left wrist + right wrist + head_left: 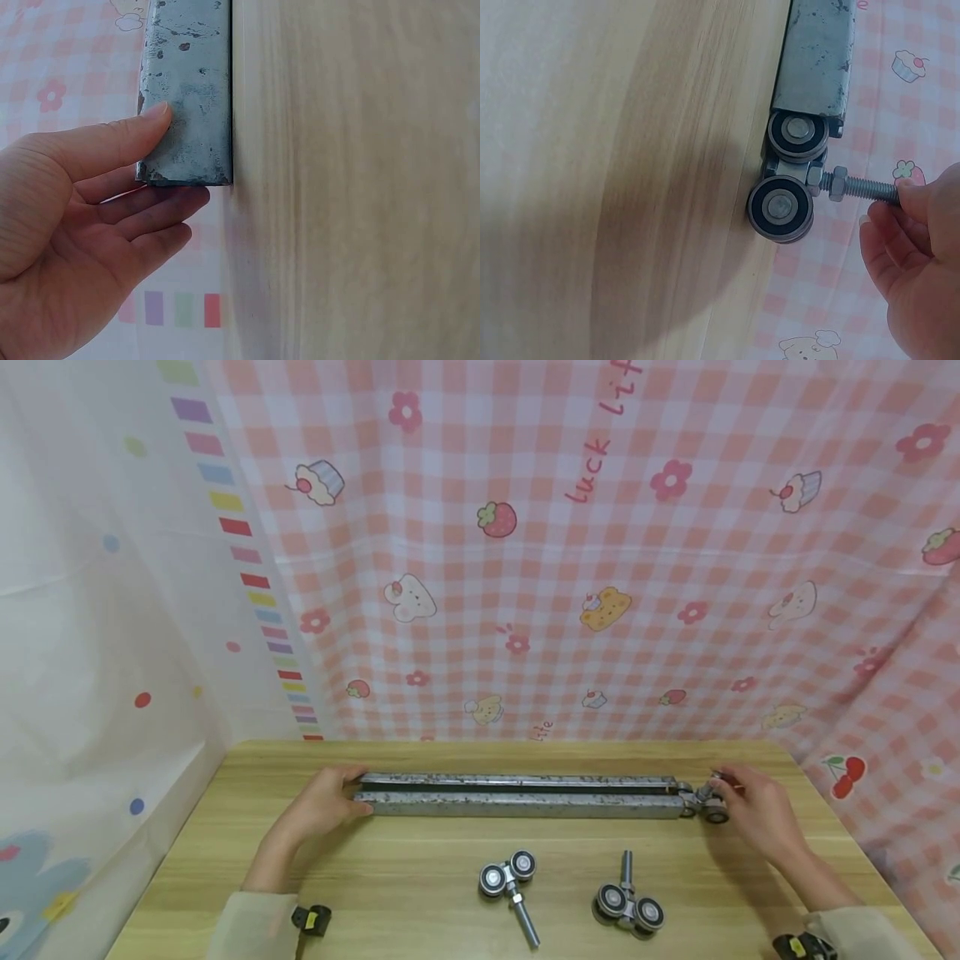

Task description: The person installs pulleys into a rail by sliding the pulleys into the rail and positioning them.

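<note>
Head view: the right hand point(761, 810) pinches the roller trolley point(717, 815), just right of the sideways rail point(525, 807) the left hand point(321, 803) holds.

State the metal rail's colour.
Grey with dark, brownish specks; the metal rail shows best in the left wrist view.

Head view: looked forward and down over the bench point(420, 868), farther off. Wrist views: close, facing opposite ends of the rail point(517, 809), upper centre (left), upper right (right); head view shared both.
</note>
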Motion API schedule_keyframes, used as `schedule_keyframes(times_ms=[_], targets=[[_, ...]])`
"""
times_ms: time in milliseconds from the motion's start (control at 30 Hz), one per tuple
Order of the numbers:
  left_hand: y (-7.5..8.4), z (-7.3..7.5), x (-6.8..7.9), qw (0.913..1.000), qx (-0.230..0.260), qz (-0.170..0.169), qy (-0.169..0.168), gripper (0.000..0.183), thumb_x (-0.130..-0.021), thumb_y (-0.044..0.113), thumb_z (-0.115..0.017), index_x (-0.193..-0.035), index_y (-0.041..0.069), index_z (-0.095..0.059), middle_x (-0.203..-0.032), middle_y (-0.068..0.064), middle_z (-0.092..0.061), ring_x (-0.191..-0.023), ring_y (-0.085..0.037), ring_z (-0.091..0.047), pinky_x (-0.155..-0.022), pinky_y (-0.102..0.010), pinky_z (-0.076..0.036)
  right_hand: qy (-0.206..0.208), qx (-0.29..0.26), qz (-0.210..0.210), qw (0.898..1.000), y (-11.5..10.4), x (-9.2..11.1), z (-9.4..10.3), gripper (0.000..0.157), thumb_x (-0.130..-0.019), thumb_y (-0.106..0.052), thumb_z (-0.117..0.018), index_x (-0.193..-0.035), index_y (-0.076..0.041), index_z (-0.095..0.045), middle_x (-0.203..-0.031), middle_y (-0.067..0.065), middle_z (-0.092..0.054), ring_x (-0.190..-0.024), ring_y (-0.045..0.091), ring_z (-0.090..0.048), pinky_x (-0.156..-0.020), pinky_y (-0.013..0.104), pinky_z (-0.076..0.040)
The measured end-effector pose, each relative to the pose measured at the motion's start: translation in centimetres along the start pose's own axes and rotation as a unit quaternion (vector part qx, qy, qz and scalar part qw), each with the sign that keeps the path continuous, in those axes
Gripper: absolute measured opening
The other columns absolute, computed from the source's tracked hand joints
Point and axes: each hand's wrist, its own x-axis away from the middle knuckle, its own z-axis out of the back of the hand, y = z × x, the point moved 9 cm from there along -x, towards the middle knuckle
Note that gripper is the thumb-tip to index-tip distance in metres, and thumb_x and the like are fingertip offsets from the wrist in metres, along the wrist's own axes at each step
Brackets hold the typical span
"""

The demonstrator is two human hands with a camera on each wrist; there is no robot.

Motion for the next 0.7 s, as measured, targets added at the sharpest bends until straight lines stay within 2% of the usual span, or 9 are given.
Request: schedule_keyframes(times_ms=[200, 433, 700], targets=[[-0.05, 0.03, -0.07, 1.0, 0.001, -0.004, 0.003, 0.065, -0.09, 0.003, -0.08, -0.146, -0.015, -0.05, -0.15, -0.032, -0.051, -0.141, -0.048, -0.047, -0.113, -0.058, -0.044, -0.003, 0.0, 0.002, 1.0, 0.03, -0.08, -0.11, 0.018, -0.096, 0.006, -0.07, -0.114, 0.008, -0.071, -0.095, 0.018, -0.073, -0.079, 0.017, -0.067, -0.061, 0.021, -0.055], [-0.16, 0.1, -0.25, 1.0, 0.002, -0.003, 0.008, 0.066, -0.09, 0.002, -0.079, -0.146, -0.015, -0.05, -0.149, -0.032, -0.051, -0.142, -0.047, -0.045, -0.115, -0.059, -0.042, -0.002, -0.005, 0.014, 1.0, -0.23, -0.2, -0.05, 0.017, -0.094, 0.009, -0.07, -0.111, 0.008, -0.072, -0.095, 0.017, -0.073, -0.081, 0.001, -0.061, -0.061, 0.02, -0.054], [-0.21, 0.09, -0.32, 1.0, -0.001, -0.002, 0.009, 0.065, -0.09, 0.001, -0.079, -0.146, -0.015, -0.05, -0.149, -0.032, -0.052, -0.142, -0.047, -0.045, -0.114, -0.059, -0.042, -0.003, -0.007, 0.014, 1.0, -0.26, -0.32, -0.13, 0.019, -0.093, 0.009, -0.071, -0.112, 0.008, -0.072, -0.096, 0.019, -0.073, -0.082, -0.002, -0.06, -0.061, 0.018, -0.054]])
